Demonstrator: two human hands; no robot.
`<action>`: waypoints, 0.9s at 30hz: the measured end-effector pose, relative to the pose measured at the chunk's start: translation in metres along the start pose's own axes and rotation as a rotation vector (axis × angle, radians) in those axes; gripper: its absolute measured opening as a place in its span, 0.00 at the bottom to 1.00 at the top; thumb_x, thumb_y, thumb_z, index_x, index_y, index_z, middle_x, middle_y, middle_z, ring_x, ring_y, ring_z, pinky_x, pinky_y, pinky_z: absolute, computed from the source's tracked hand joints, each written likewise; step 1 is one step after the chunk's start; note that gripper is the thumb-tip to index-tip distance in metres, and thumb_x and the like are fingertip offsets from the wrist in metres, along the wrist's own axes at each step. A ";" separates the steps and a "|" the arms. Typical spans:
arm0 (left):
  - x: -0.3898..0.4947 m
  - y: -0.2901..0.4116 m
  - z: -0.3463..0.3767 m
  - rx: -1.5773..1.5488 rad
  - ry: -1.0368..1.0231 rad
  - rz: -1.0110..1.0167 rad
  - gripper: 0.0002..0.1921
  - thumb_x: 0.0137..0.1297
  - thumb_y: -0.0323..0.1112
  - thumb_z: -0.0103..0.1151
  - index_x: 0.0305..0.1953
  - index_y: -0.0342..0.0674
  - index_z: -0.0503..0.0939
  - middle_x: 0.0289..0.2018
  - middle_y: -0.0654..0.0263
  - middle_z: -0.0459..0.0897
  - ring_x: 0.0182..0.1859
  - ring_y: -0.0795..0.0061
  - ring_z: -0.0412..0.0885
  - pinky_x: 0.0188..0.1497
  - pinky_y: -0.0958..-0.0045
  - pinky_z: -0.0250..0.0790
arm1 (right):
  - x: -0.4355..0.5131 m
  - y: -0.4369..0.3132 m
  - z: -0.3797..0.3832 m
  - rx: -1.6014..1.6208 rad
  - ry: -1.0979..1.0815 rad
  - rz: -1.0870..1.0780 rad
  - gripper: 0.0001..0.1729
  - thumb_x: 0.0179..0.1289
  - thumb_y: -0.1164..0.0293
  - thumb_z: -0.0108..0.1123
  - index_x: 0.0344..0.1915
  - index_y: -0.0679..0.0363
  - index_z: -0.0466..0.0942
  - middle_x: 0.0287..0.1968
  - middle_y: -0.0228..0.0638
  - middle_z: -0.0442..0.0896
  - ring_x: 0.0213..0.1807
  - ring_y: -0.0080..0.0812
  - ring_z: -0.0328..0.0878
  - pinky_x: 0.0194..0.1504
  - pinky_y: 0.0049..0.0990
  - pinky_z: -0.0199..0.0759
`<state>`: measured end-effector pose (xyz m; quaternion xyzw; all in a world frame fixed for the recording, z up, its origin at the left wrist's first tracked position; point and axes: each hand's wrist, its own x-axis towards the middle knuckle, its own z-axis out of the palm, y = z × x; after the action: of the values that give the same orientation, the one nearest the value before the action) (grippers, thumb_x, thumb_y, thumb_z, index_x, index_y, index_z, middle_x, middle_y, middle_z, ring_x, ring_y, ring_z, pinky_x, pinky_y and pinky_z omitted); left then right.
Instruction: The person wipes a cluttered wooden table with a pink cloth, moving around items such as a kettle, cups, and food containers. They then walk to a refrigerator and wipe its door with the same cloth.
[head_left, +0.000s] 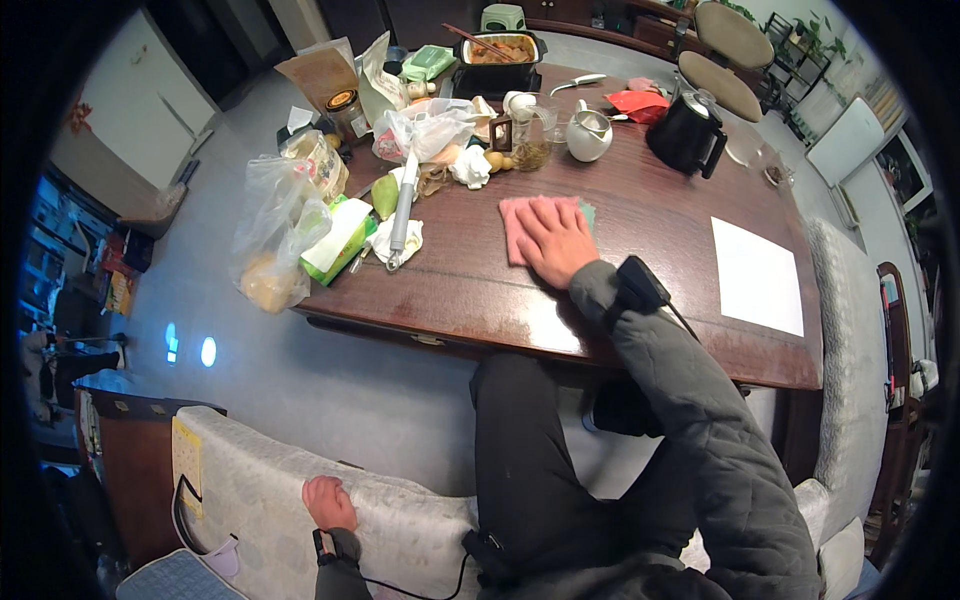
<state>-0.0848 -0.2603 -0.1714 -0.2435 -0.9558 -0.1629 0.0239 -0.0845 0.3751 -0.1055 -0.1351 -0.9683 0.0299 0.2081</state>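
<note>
My right hand (555, 240) lies flat on a folded pink cloth (514, 238), its fingers slightly spread over the dark wooden table (465, 292). A green edge of cloth (588, 214) shows past the fingertips. Light glares off the tabletop just in front of the wrist. Low on the left, my left hand (330, 502) rests with curled fingers on the pale fabric cover of a bench (405, 487), apart from the table. Nothing shows in it, though its palm side is hidden. To the right of the cloth lies a white sheet of paper (757, 274).
Clutter fills the table's left side: plastic bags (277, 202), a tissue pack (341, 236), a grey-handled tool (403, 210), and a green fruit (385, 196). Farther back stand a glass pitcher (534, 139), a white jug (589, 135), a black kettle (684, 135) and a food pot (499, 67) with chopsticks.
</note>
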 end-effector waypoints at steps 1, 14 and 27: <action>0.001 0.000 0.000 -0.001 0.007 0.008 0.07 0.58 0.28 0.54 0.37 0.40 0.81 0.40 0.57 0.83 0.54 0.52 0.78 0.73 0.43 0.57 | 0.012 0.000 0.009 -0.022 0.014 0.060 0.30 0.74 0.50 0.51 0.70 0.48 0.72 0.73 0.41 0.71 0.72 0.61 0.63 0.71 0.61 0.52; 0.001 -0.003 0.000 0.010 -0.049 0.005 0.08 0.60 0.30 0.52 0.39 0.39 0.80 0.42 0.54 0.81 0.54 0.50 0.77 0.74 0.42 0.54 | 0.041 0.004 0.031 -0.090 0.088 0.382 0.36 0.73 0.46 0.49 0.72 0.55 0.71 0.76 0.41 0.68 0.77 0.58 0.58 0.75 0.64 0.44; -0.006 -0.008 0.004 0.007 -0.005 0.017 0.08 0.60 0.30 0.53 0.40 0.39 0.80 0.43 0.55 0.81 0.55 0.50 0.77 0.75 0.41 0.54 | -0.009 0.067 -0.016 -0.079 -0.073 0.056 0.28 0.78 0.56 0.50 0.72 0.53 0.71 0.74 0.41 0.71 0.71 0.63 0.65 0.74 0.53 0.56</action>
<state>-0.0834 -0.2679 -0.1783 -0.2518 -0.9544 -0.1589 0.0238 -0.0534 0.4371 -0.1023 -0.1689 -0.9715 0.0023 0.1663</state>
